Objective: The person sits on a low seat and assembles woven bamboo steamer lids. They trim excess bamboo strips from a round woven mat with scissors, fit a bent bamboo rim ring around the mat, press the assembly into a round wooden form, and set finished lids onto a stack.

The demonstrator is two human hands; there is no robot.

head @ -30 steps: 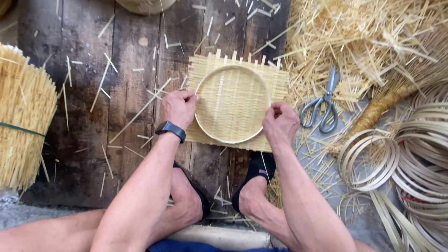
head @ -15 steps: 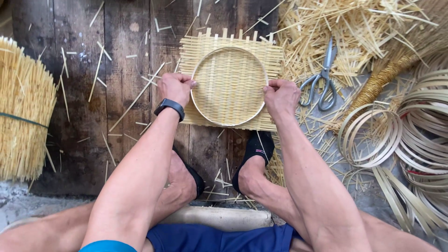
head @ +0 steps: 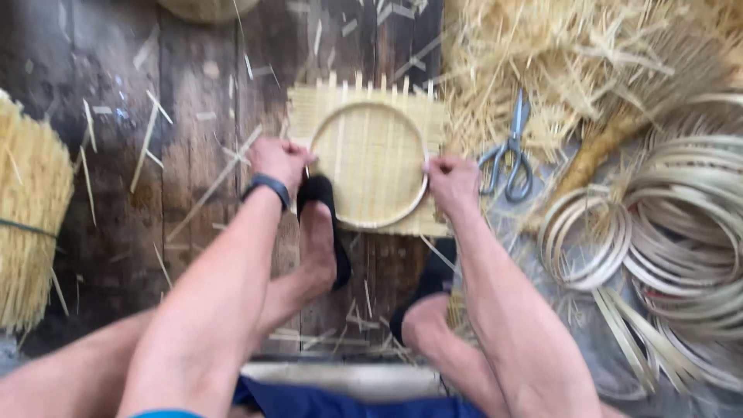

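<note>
Woven bamboo mat [head: 370, 166] lies flat on the dark wooden floor [head: 193, 108], with a round bamboo hoop [head: 369, 116] pressed on top of it. The left hand [head: 279, 161] sits at the left edge of the mat, with its fingers curled shut on the hoop's rim. A dark band [head: 267, 187] goes around that wrist. The right hand [head: 453, 182] sits at the right edge of the mat, and its fingers are pinched shut on the hoop there. One foot in a black shoe [head: 321, 224] rests on the near left part of the mat, just beside the left hand. The other black shoe [head: 429, 282] is just below the mat.

Grey scissors [head: 507, 151] lie on the floor right of the mat, near the right hand. A big heap of loose straw-coloured strips [head: 573, 54] lies behind the scissors. More bamboo hoops [head: 681, 224] are stacked far to the right of the mat. A tied bundle of thin sticks [head: 31, 224] stands well to the left of the mat. Small bits of bamboo lie all over the floor boards.
</note>
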